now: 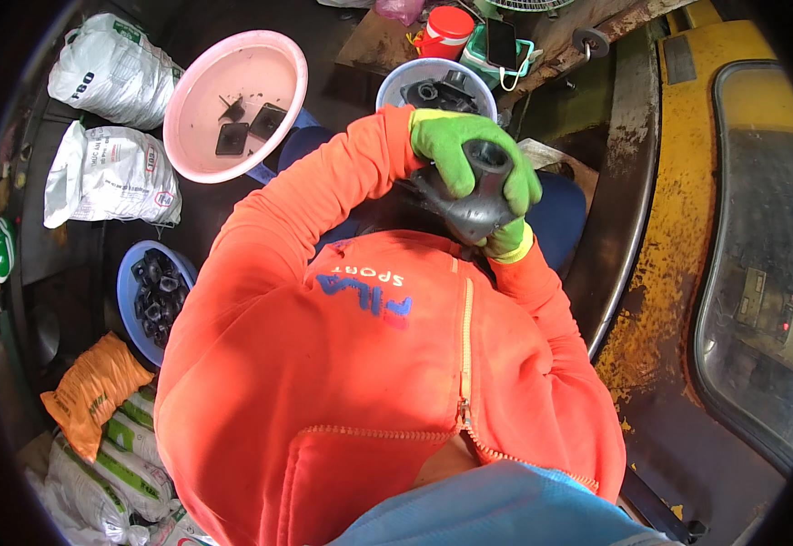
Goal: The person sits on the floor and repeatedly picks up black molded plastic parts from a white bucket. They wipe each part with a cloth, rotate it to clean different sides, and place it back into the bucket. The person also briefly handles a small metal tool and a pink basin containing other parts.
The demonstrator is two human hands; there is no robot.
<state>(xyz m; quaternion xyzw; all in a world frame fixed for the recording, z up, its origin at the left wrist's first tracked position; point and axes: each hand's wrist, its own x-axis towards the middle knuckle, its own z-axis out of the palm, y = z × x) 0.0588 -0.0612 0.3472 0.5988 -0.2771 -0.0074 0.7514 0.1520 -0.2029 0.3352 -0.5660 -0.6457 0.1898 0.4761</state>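
This is a rough working shop, the kind where cast parts get handled by the batch. Plastic basins sit on the grimy floor, a blue one [132, 291] heaped with dark metal fittings and a pink one [232, 100] holding a few black pieces, with stuffed sacks [110, 173] piled alongside. A worn yellow machine body [678, 273], rust-spotted and chipped, stands close by.

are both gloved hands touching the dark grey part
Touching. The head view shows the left hand wrapped over the top of the dark grey part, and the right hand cupping its lower side, no gap visible.
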